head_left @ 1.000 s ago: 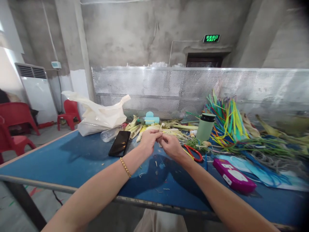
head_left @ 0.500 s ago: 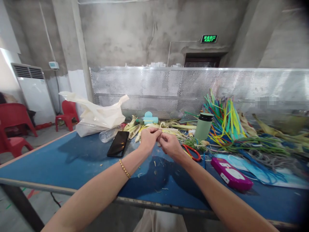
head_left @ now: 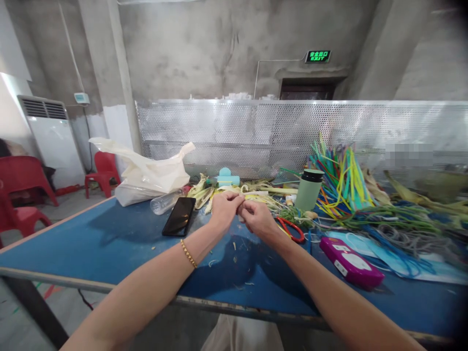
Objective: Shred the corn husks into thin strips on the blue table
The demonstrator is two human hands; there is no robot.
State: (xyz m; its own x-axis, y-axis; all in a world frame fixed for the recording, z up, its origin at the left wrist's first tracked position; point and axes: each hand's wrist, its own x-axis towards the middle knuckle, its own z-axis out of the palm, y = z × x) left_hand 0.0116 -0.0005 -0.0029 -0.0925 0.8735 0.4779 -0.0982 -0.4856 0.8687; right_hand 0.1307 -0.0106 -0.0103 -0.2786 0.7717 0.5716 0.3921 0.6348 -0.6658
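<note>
Pale husks (head_left: 268,199) lie just beyond the left hand (head_left: 224,210) and right hand (head_left: 258,219), whose fingertips meet, pinched closed; what they grip is hidden. On the blue table (head_left: 106,243), a phone (head_left: 179,217) lies left, a green container (head_left: 309,192) stands right.

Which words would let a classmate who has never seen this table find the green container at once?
Find the blue table, then the tall bundle of bright, multicoloured strips at its far side. The green container stands upright just left of that bundle. Its smooth cylinder shape and black lid set it apart from the loose green strands near its base.
</note>
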